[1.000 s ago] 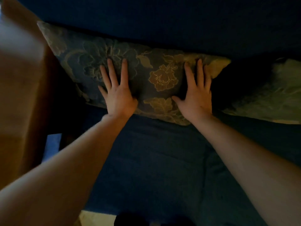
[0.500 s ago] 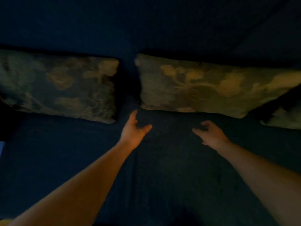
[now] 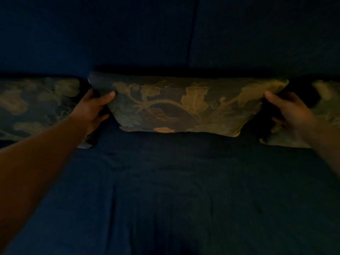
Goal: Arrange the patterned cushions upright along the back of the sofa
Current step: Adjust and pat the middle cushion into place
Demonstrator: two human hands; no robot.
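Note:
Three patterned cushions with gold flowers stand against the back of a dark blue sofa (image 3: 165, 43). The middle cushion (image 3: 184, 105) leans on the sofa back. My left hand (image 3: 93, 107) grips its left edge, thumb on the front. My right hand (image 3: 288, 109) grips its right edge. The left cushion (image 3: 36, 105) stands beside my left arm, partly hidden by it. Behind my right hand, the right cushion (image 3: 325, 107) is cut off by the frame edge.
The dark blue seat (image 3: 174, 190) stretches out in front of the cushions. A vertical seam (image 3: 191, 34) divides the sofa back. The scene is very dim.
My view shifted from the left cushion to the middle one. Both hands left the left cushion, reached forward and now hold the middle cushion by its two ends.

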